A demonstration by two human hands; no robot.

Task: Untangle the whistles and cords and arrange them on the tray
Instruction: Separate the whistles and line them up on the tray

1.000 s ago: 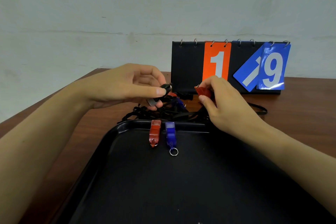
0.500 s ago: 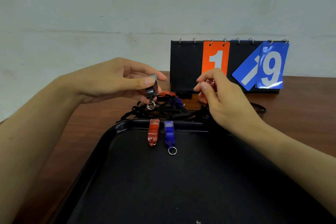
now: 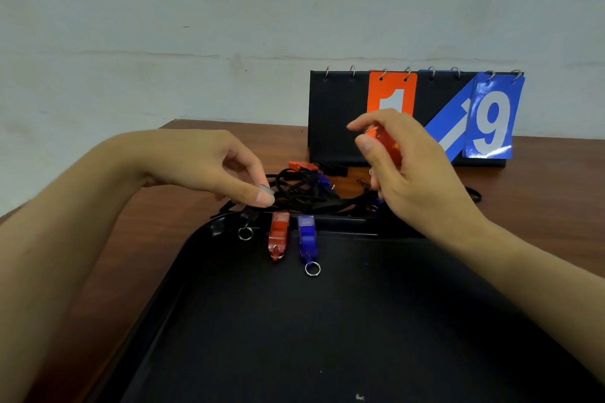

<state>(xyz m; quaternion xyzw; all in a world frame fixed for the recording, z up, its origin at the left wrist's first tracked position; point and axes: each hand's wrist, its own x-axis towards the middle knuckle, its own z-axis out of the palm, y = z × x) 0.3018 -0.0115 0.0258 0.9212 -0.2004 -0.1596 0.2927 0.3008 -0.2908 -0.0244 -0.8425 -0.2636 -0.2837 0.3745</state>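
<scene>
1. My left hand pinches a black whistle at the tray's far left rim, thumb and forefinger curled on its grey end; its ring hangs over the tray.
2. My right hand is raised, fingers curled round a red whistle in front of the scoreboard.
3. 2 whistles lie side by side at the tray's far edge: a red one and, to its right, a blue one.
4. The tangled black cords sit on the table just behind the tray, with an orange whistle and another blue whistle among them.
5. The scoreboard shows 1 and 9.
</scene>
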